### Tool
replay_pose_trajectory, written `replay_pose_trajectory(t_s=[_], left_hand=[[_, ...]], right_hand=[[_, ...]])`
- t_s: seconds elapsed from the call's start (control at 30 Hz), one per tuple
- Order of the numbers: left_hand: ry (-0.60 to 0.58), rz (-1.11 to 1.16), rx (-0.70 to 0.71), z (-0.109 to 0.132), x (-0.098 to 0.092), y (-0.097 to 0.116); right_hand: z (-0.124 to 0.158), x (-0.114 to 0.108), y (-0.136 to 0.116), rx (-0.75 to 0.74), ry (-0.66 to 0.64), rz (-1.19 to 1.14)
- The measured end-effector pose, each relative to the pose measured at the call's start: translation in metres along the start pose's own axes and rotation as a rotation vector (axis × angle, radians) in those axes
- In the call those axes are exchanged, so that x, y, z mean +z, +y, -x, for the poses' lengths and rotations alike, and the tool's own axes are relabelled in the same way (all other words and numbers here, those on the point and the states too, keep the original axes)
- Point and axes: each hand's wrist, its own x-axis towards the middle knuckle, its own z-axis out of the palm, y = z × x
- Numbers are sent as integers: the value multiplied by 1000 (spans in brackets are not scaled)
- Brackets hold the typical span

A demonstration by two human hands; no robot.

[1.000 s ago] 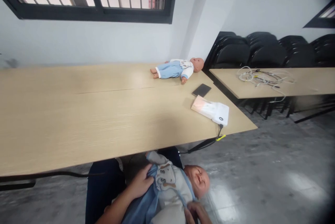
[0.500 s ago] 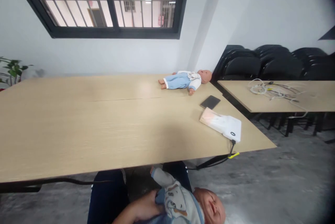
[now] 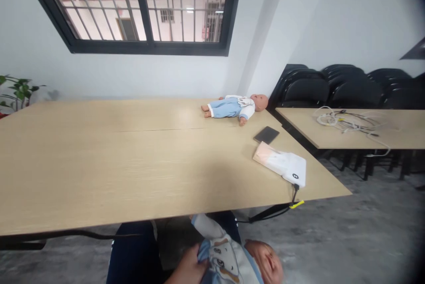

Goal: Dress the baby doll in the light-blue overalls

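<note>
A baby doll in a white and light-blue outfit with an animal face lies across my lap below the table edge, its head to the right. My left hand comes in from the bottom and is closed on the doll's blue clothing at the front of its body. Some of its fingers are hidden by the cloth. One sleeved doll arm points up toward the table edge. The doll's lower part is cut off by the frame. My right hand is out of view.
On the wooden table in front of me, a second doll lies on its back near the wall. Closer are a dark phone-like slab and a white device with a cable. Tangled cables lie on another table, before stacked black chairs.
My left hand has shifted slightly on the doll's front, with less of the forearm showing. The camera view has tilted up a little, so the table and window sit lower.
</note>
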Motion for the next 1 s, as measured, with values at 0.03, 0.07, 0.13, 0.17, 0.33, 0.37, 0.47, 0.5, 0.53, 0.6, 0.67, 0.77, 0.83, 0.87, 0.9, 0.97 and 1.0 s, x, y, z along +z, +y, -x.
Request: replay_pose_trajectory(t_s=[0.03,0.07,0.13,0.17,0.33,0.37,0.47,0.5,0.53,0.6,0.67,0.77,0.83,0.87,0.9,0.97,1.0], left_hand=[[55,3,21,-2,3,-5],[98,10,29,-5,6,-10],[157,10,12,-9,12,-20],[176,-3,-13,-11,15,-24],[190,-108,-119,-16,23,-31],[185,-113,-126,-16,24,-31],[196,-113,-131,-16,27,-32],[201,-112,-128,-15,28,-33],[204,-106,-118,-14,28,-33],[195,-92,-97,-11,30,-32],[169,-102,-92,-8,30,-26],[86,-139,-71,-2,28,-14],[38,-141,-42,2,26,-8],[29,-138,-33,3,25,-7],[25,-134,-28,5,24,-7],[13,-120,-4,7,22,-8],[3,-110,12,9,22,-10]], right_hand=[[-6,2,-3,-9,4,-4],[-11,5,-7,-24,5,-8],[-17,12,-15,-80,1,-4],[-18,16,-18,-119,-8,9],[-12,21,-24,-234,-61,68],[-13,19,-22,-246,-71,68],[-20,9,-13,-424,-226,113],[-24,6,-9,-502,-297,133],[-27,4,-5,-581,-374,154],[-31,2,0,-701,-519,201],[-29,2,4,-777,-641,250],[-18,2,6,-799,-710,288],[-7,-1,7,-789,-709,297],[-2,-3,7,-784,-709,301],[2,-6,7,-779,-707,305],[8,-11,7,-767,-700,310],[9,-14,7,-757,-692,312]])
